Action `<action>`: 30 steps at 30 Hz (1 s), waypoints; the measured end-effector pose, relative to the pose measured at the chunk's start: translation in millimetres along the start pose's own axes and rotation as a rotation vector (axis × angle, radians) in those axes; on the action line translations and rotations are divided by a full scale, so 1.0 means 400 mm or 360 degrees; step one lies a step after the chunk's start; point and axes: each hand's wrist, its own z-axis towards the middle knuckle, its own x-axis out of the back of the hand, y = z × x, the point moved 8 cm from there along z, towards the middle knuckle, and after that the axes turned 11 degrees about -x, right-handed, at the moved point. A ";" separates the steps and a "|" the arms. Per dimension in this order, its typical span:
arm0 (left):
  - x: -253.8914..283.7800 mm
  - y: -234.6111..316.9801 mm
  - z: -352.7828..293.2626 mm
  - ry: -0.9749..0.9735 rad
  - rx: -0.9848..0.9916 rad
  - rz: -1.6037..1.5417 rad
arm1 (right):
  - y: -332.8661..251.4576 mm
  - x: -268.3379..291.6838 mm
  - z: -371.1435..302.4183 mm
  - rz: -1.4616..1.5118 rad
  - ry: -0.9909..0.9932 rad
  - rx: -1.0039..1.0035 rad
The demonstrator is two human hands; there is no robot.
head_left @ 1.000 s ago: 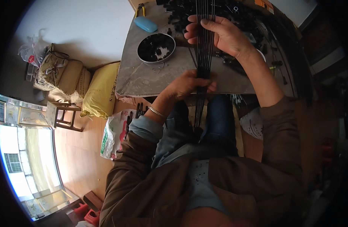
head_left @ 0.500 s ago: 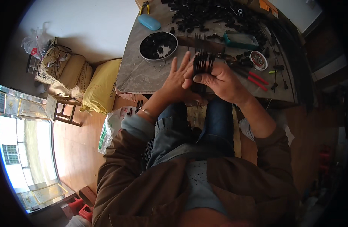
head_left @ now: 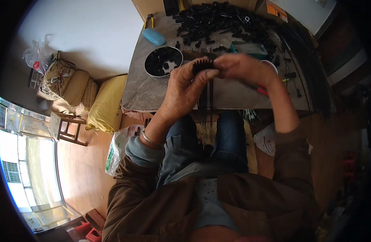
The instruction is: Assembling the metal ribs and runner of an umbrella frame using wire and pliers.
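Left hand raised from lower left, wrist straight, fingers and thumb closed round a bundle of thin black rods; bundle held above the desk's near edge, about mid-length. Right hand bent inward at the wrist, fingertips by the bundle's top; motion-blurred, cannot tell whether gripping. Lettering: green and red print on white plastic bag, dark characters on yellow sack.
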 end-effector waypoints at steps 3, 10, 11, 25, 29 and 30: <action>-0.035 0.000 0.012 -0.0076 -0.0031 -0.0119 | 0.161 0.309 0.036 -0.0834 0.1186 -0.0231; -0.043 -0.010 0.025 -0.0159 0.0071 -0.0253 | 0.262 0.393 0.065 -0.1331 0.1298 -0.0450; -0.043 -0.015 0.022 -0.0181 0.0101 -0.0312 | 0.244 0.383 0.069 -0.1385 0.1293 -0.0453; -0.046 -0.038 0.030 -0.0174 0.0171 -0.0438 | -0.129 0.177 -0.127 -0.0351 0.1126 0.0603; -0.034 -0.037 0.028 -0.0145 0.0175 -0.0402 | -0.253 0.006 -0.216 -0.0788 0.0955 0.0862; -0.035 -0.037 0.030 -0.0147 0.0160 -0.0406 | -0.249 -0.002 -0.222 -0.0789 0.0960 0.0859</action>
